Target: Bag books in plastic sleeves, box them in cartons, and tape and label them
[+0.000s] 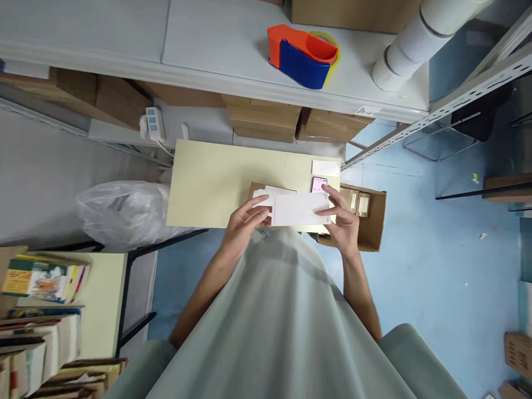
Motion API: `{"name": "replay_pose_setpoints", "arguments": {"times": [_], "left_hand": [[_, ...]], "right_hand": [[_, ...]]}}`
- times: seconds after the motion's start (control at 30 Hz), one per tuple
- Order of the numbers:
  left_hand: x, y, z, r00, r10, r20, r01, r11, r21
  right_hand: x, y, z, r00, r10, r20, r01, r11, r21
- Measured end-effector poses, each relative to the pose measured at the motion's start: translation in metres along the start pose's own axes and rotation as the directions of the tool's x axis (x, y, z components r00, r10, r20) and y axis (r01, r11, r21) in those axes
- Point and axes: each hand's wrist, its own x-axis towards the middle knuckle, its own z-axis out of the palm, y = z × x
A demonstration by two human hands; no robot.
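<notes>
A flat white card or envelope (297, 209) with small print along its edges is held level above the near edge of the pale yellow table (216, 177). At its left end, my left hand (245, 223) pinches it between thumb and fingers. My right hand (343, 221) grips the right end, with the index finger raised. More white cards (274, 190) lie behind it on a brown cardboard piece (256, 188), partly hidden. A phone (318, 184) with a lit pink screen rests just beyond my right hand. Another white card (325, 168) lies behind the phone.
An open cardboard box (376, 221) with small packets stands right of the table. Above the table's far side runs a grey shelf (216, 44) bearing an orange and blue tape dispenser (303, 58) and white rolls (411, 50). Left are a plastic bag (124, 213) and books (45, 280).
</notes>
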Motion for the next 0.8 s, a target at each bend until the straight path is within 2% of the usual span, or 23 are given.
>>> {"name": "replay_pose_setpoints", "arguments": {"times": [0.13, 0.27, 0.47, 0.6, 0.8], "left_hand": [[-0.006, 0.008, -0.018, 0.989, -0.048, 0.139, 0.045, 0.999, 0.024], [-0.012, 0.018, -0.034, 0.966, -0.042, 0.254, 0.029, 0.998, 0.052], [-0.015, 0.027, -0.05, 0.96, -0.043, 0.275, 0.025, 0.997, 0.072], [-0.016, 0.031, -0.057, 0.957, -0.04, 0.287, 0.015, 0.996, 0.09], [-0.023, 0.039, -0.065, 0.951, -0.056, 0.306, 0.01, 0.989, 0.148]], "right_hand": [[-0.001, -0.019, 0.009, 1.0, -0.025, -0.015, 0.024, 0.994, -0.11], [-0.001, -0.028, 0.018, 0.999, -0.039, -0.033, 0.036, 0.994, -0.103], [-0.002, -0.039, 0.032, 1.0, -0.002, -0.031, -0.002, 0.992, -0.123], [-0.003, -0.044, 0.038, 0.998, -0.059, -0.02, 0.057, 0.994, -0.098], [-0.003, -0.038, 0.047, 0.992, -0.128, -0.001, 0.128, 0.99, 0.05]]}}
